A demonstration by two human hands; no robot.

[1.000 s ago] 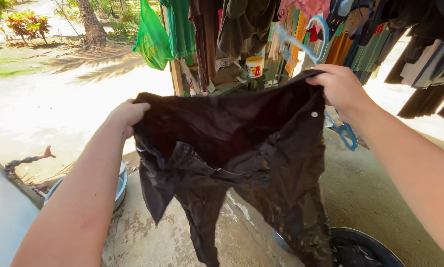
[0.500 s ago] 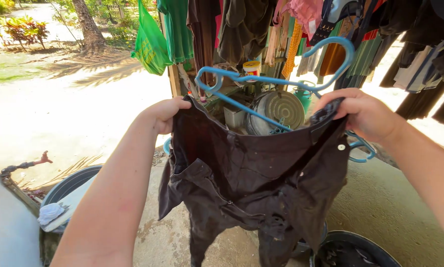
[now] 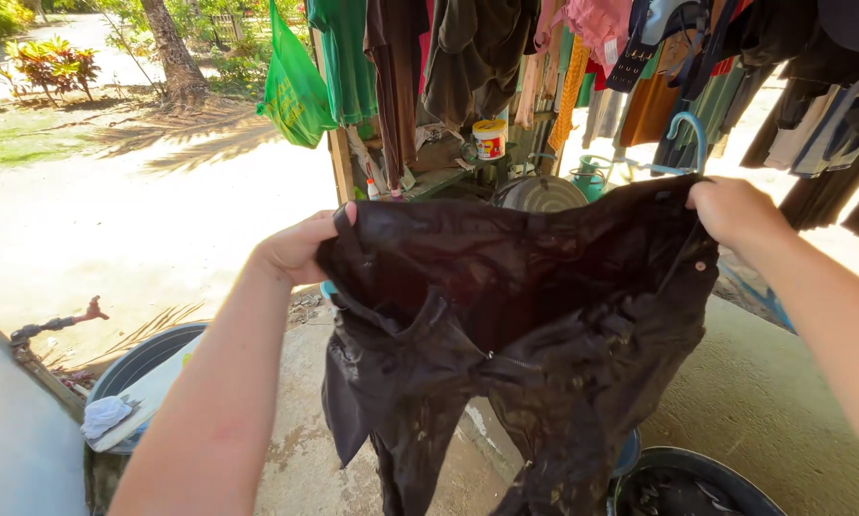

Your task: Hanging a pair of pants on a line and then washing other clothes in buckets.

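I hold a wet pair of dark brown trousers (image 3: 506, 325) up by the waistband, legs hanging down. My left hand (image 3: 300, 250) grips the left end of the waistband. My right hand (image 3: 735, 212) grips the right end, near a small metal button. A blue plastic hanger (image 3: 689, 134) is mostly hidden behind the trousers; only its hook shows above the waistband beside my right hand.
Many clothes (image 3: 467, 57) hang on a line ahead, with a green bag (image 3: 293, 91) at the left. A dark basin (image 3: 142, 363) with a white cloth sits low left, another dark basin (image 3: 706, 483) with wet laundry low right. A wooden post (image 3: 339, 158) stands ahead on concrete floor.
The waistband was stretched wider and pulled up over the blue hanger, which now sits almost fully hidden behind the trousers. Both hands moved apart and kept their grip.
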